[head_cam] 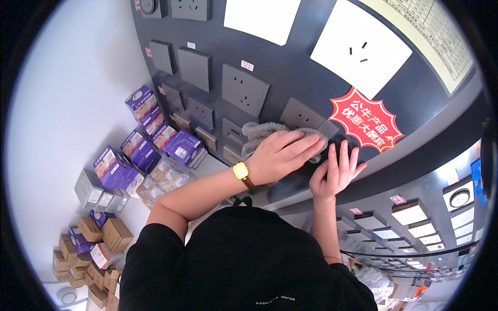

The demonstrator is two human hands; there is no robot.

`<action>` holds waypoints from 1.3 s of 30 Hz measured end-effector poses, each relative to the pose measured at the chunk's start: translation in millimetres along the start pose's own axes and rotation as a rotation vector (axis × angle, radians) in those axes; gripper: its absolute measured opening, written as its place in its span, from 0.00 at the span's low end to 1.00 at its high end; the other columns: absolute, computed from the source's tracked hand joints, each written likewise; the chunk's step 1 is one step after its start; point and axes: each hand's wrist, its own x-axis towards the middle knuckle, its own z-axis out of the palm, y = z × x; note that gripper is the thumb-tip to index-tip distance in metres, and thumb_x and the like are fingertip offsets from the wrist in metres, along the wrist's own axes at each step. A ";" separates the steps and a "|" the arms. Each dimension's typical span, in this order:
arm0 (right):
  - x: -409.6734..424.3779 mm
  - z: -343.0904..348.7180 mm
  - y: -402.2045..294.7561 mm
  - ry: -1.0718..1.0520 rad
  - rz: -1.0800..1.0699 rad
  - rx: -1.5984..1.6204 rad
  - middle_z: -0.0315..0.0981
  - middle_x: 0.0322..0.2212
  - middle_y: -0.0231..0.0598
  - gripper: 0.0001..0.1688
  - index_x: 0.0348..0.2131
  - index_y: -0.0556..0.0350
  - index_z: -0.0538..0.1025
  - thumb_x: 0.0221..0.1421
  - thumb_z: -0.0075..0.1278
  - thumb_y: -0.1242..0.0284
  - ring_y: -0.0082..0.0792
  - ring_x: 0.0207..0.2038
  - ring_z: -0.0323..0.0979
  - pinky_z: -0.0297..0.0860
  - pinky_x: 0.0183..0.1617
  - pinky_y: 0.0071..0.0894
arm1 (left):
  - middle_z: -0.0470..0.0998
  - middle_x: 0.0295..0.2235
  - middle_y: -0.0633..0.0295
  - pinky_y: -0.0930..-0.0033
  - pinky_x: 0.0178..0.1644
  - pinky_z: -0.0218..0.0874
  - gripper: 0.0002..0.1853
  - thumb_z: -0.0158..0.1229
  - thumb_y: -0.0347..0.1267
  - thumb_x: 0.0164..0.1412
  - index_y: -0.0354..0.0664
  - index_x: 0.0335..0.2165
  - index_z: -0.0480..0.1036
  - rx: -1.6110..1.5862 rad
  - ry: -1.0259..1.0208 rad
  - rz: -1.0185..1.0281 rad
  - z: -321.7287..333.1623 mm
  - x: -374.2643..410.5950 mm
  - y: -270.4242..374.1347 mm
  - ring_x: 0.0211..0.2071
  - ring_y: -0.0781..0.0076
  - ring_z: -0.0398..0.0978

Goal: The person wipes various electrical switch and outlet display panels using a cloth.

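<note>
My left hand (282, 155), with a yellow-faced watch (241, 170) on its wrist, holds a bunched grey cloth (260, 136). It presses the cloth against the dark display panel (280, 70), over the lower part of a dark grey wall socket (301, 112). Some of that socket is hidden behind the cloth and fingers. Beside it my right hand (336, 171) rests its fingertips on the panel with nothing in it. Just above those fingertips is a red starburst sign (367, 120) bearing writing.
More dark grey sockets (246, 89) and blank plates (194, 69) project from the panel, with a large white socket (362, 50) higher up. Purple boxes (116, 167) and cardboard cartons (116, 235) are piled at left. Another panel of switches (408, 214) stands at right.
</note>
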 end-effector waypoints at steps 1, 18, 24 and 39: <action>-0.6 1.1 -0.5 -0.001 -0.001 -0.002 0.71 0.55 0.48 0.23 0.46 0.58 0.80 0.51 0.44 0.80 0.53 0.65 0.57 0.29 0.71 0.58 | 0.71 0.51 0.63 0.63 0.50 0.64 0.29 0.62 0.25 0.45 0.44 0.51 0.75 0.021 0.005 -0.003 0.8 -8.5 -3.4 0.46 0.63 0.70; -70.8 -0.7 -7.5 -0.282 -0.066 -0.035 0.71 0.55 0.41 0.27 0.51 0.50 0.78 0.50 0.45 0.76 0.45 0.61 0.64 0.22 0.71 0.54 | 0.72 0.49 0.54 0.57 0.54 0.60 0.29 0.54 0.20 0.48 0.42 0.53 0.72 0.063 0.066 -0.329 -39.8 -102.9 -34.1 0.51 0.55 0.68; -74.0 14.3 -10.9 -0.168 -0.099 -0.129 0.72 0.55 0.35 0.25 0.49 0.44 0.80 0.52 0.45 0.74 0.42 0.61 0.63 0.34 0.70 0.50 | 0.68 0.52 0.47 0.57 0.60 0.55 0.21 0.50 0.21 0.60 0.37 0.53 0.70 0.412 0.474 -0.864 -85.3 -166.5 -145.3 0.54 0.49 0.65; -75.3 14.5 -5.9 -0.155 -0.125 -0.142 0.72 0.54 0.37 0.23 0.47 0.45 0.81 0.53 0.45 0.73 0.44 0.62 0.61 0.32 0.72 0.49 | 0.64 0.59 0.47 0.58 0.63 0.51 0.23 0.49 0.34 0.67 0.36 0.58 0.65 0.378 0.559 -1.021 -41.2 -178.3 -193.0 0.59 0.51 0.62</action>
